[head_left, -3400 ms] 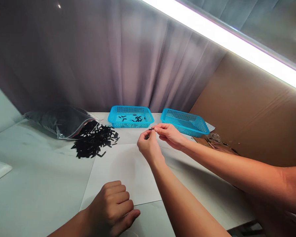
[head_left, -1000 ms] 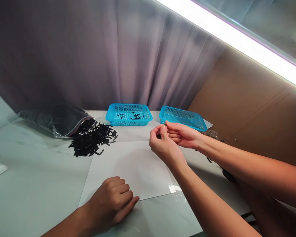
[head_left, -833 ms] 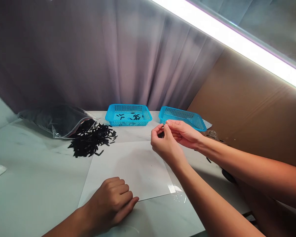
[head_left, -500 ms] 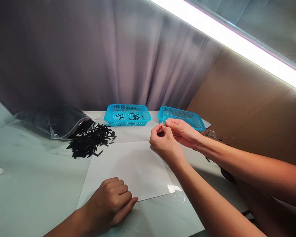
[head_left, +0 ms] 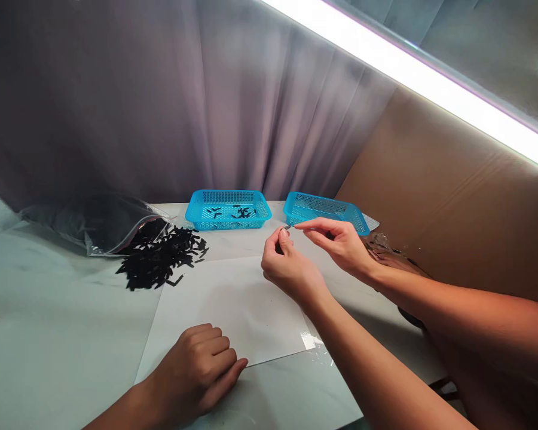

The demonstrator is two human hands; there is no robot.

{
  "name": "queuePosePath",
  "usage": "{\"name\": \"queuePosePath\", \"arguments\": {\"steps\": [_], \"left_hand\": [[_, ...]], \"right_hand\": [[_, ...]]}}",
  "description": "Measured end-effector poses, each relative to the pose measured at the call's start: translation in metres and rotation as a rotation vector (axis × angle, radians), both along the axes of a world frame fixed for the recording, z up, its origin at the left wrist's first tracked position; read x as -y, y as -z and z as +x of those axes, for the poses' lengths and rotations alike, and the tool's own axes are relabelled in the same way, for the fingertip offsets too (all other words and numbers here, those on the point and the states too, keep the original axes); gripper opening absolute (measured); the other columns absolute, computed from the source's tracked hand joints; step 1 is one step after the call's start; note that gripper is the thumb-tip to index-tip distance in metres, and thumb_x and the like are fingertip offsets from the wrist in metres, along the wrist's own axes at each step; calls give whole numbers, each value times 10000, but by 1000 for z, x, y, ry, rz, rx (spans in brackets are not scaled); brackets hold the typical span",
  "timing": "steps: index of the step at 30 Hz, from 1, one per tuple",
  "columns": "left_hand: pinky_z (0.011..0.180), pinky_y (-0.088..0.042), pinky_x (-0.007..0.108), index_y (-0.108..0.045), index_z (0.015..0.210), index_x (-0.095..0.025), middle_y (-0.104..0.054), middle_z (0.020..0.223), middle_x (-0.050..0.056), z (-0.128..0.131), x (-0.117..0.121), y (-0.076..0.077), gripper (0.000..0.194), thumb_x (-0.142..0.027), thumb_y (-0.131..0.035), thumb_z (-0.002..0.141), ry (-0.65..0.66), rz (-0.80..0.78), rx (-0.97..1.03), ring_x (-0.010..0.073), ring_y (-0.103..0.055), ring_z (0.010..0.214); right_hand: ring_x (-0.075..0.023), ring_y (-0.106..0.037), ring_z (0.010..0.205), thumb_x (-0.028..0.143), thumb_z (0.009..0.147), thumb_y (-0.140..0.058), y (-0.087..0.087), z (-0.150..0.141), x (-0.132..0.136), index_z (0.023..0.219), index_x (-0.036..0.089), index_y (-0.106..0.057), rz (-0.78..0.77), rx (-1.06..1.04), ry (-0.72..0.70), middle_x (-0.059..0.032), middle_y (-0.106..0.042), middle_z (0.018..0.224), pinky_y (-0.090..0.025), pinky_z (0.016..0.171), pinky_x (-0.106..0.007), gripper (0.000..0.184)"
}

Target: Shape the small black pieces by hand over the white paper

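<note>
My left hand [head_left: 290,270] is raised over the white sheet [head_left: 233,310], fingers curled in a pinch round a small dark piece [head_left: 280,246]. My right hand [head_left: 343,246] reaches in from the right. Its thumb and forefinger pinch a thin sliver [head_left: 288,227] at my left fingertips. Both hands meet just in front of the right blue basket [head_left: 336,208]. The left blue basket [head_left: 228,203] holds several black pieces.
Another person's hand [head_left: 201,373] rests as a loose fist on the sheet's near edge. A pile of black pieces [head_left: 159,263] spills from a clear zip bag [head_left: 103,224] at the left. A cardboard wall [head_left: 452,203] stands at the right and a grey curtain behind.
My hands have drifted slightly left, and my right hand has drawn back so that only its fingertips meet the left. The other person's fist has stayed on the sheet.
</note>
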State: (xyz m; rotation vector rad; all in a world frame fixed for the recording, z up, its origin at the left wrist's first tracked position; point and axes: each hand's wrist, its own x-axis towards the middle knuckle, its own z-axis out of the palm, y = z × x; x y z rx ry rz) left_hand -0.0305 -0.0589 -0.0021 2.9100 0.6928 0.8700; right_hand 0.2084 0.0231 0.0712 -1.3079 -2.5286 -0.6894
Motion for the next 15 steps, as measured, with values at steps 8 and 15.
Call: {"name": "queuePosePath", "arguments": {"steps": [8, 15], "left_hand": [[504, -244, 326, -466, 626, -183, -509, 551, -19, 0, 0, 2, 332, -141, -496, 953, -4, -11, -4, 147, -444, 506], [499, -243, 325, -477, 631, -183, -515, 551, -18, 0, 0, 2, 325, -145, -500, 953, 0, -14, -3, 147, -449, 504]], "right_hand": [[-293, -695, 996, 145, 934, -475, 7, 12, 0, 950, 220, -804, -136, -243, -18, -106, -753, 916, -619, 725, -411, 338], [-363, -634, 1152, -143, 790, -441, 5, -19, 9, 970, 59, -774, -227, -155, -7, -198, -746, 939, -501, 1007, -587, 429]]}}
